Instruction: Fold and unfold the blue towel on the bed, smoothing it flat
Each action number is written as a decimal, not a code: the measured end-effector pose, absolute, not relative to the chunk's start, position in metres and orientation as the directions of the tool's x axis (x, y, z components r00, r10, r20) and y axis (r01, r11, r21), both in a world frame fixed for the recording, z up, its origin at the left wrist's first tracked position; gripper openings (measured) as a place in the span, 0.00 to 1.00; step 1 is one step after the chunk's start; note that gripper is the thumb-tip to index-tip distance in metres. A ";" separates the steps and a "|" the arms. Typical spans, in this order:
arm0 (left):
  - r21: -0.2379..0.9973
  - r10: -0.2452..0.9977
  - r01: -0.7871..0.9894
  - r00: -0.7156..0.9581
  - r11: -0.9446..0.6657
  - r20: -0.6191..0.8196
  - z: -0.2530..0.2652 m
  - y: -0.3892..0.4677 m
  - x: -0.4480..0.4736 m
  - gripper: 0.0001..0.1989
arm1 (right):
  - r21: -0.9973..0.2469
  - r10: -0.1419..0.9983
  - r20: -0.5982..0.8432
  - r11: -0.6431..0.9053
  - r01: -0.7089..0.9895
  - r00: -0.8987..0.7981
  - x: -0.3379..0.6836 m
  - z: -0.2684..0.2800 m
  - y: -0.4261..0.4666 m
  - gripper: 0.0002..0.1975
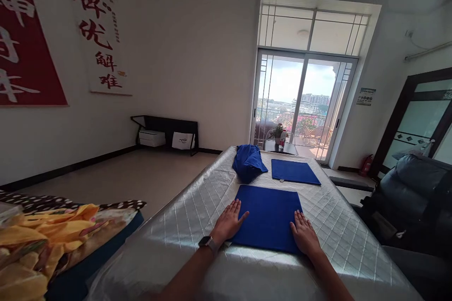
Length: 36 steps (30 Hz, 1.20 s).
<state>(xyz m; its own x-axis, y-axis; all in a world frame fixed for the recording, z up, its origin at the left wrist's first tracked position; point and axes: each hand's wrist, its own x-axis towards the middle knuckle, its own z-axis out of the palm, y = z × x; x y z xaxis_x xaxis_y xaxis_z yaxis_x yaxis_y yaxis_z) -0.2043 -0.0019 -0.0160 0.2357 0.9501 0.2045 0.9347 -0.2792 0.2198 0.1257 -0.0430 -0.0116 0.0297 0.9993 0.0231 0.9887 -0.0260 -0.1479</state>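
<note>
A flat blue fabric square (pixel 270 218) lies on the plastic-covered quilted mattress (pixel 183 211). My left hand (pixel 228 221) rests flat at its left edge, fingers stretched out and thumb spread over the cloth. On the right edge lies my right hand (pixel 305 232), also flat with its fingers extended. Neither hand grasps anything. Beyond the square sit a second flat blue square (pixel 295 171) and a crumpled blue cloth (pixel 249 162). A watch (pixel 206 241) is on my left wrist.
Yellow cloth (pixel 49 235) is heaped at the lower left, beside the mattress. A dark bag (pixel 413 193) stands at the right. Past the mattress's far end, a small table (pixel 280 147) holds a plant and a bottle. A black rack (pixel 167 127) is along the wall.
</note>
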 end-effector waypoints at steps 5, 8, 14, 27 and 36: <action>0.234 0.946 0.931 0.228 -0.281 0.228 -0.018 -0.001 -0.205 0.42 | -0.119 0.999 -0.030 -0.019 0.993 0.015 0.128 -0.003 -0.031 0.35; 0.233 0.948 0.932 0.224 -0.276 0.226 -0.018 -0.002 -0.205 0.42 | -0.100 1.000 -0.022 -0.012 0.995 0.010 0.127 0.009 -0.012 0.35; 0.220 0.951 0.938 0.220 -0.268 0.219 -0.015 -0.003 -0.205 0.43 | -0.120 0.999 0.001 -0.033 0.992 0.033 0.131 0.012 0.031 0.34; 0.229 0.958 0.940 0.207 -0.251 0.197 -0.017 0.002 -0.210 0.44 | -0.126 0.998 0.046 -0.028 0.992 0.034 0.138 -0.014 0.043 0.34; 0.176 0.938 0.933 0.275 -0.313 0.210 -0.001 0.017 -0.149 0.45 | -0.138 0.997 0.060 -0.039 0.990 0.048 0.137 -0.014 0.044 0.35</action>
<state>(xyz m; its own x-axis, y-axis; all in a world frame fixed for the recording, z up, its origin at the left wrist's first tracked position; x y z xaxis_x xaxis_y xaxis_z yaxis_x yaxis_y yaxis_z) -0.1489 0.0174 -0.0009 0.2752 0.9382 0.2098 0.9333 -0.3130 0.1758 0.1374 0.0436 -0.0139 0.0479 0.9971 0.0598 0.9896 -0.0393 -0.1380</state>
